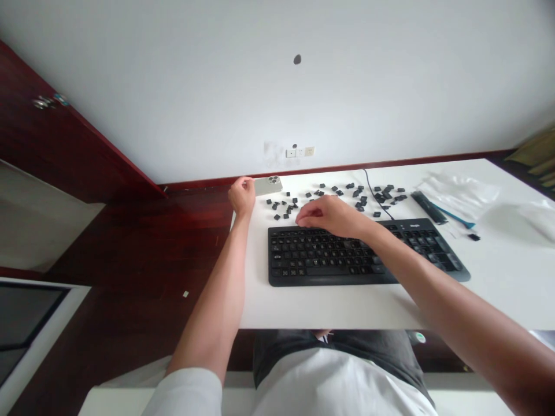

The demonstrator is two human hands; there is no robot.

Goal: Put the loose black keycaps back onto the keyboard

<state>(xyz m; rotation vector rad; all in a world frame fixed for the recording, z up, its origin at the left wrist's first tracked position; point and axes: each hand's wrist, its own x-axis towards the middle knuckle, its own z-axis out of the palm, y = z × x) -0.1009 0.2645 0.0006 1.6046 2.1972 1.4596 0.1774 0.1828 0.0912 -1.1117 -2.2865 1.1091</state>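
Observation:
My left hand (243, 196) is closed, its fingers curled, at the table's back left corner. Right beside it lies a pale phone (266, 185), camera side up; whether the hand touches it I cannot tell. Over the back edge of a black keyboard (321, 280) is my right hand (327, 215), fingers drawn together and pointing left. Anything in the fingertips of either hand is hidden. Loose black keycaps (286, 216) are scattered just behind the keyboard, on both sides of my right hand. The keyboard has keys on its left and middle, partly covered by my right forearm.
A cable (376, 196) runs back from the keyboard among the keycaps. To the right lie a dark strip-like piece (428, 207), a blue tool (455, 218), a small black piece (474, 237) and clear plastic bags (459, 190). Wall sockets (300, 152) are behind the white table (312, 309).

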